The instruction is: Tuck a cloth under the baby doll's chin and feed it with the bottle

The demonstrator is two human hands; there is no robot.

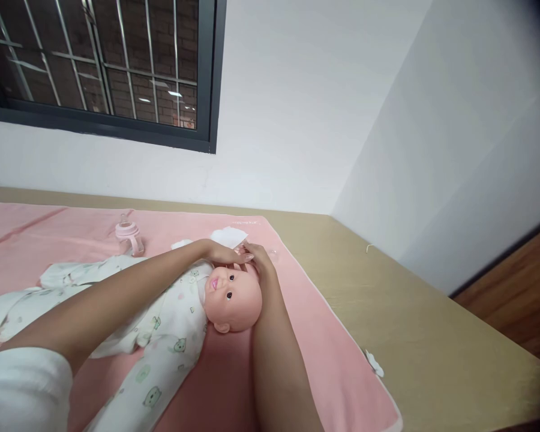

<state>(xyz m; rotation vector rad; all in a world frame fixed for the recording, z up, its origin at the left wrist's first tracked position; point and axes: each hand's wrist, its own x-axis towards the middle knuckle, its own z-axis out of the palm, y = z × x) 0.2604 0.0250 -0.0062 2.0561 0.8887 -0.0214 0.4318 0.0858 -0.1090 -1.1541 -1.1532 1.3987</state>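
A bald baby doll [240, 300] in a white bodysuit [175, 345] with green animal prints lies on its back, head to the right. My left hand [225, 252] reaches across its chest, fingers stretched out along the far side of its head. My right hand [260, 257] comes round the top of the head, its fingers bent in and meeting the left fingertips near the doll's far ear. Whatever the right fingers pinch is hidden. Just behind both hands lies a white tissue or wipe [228, 236].
A pink baby bottle [129, 235] with a handle stands on the pink mat [337, 372] beyond the doll's body. A small white item [374, 363] lies at the mat's right edge. The tan surface [369, 288] under the mat meets white walls, below a barred window [117, 66].
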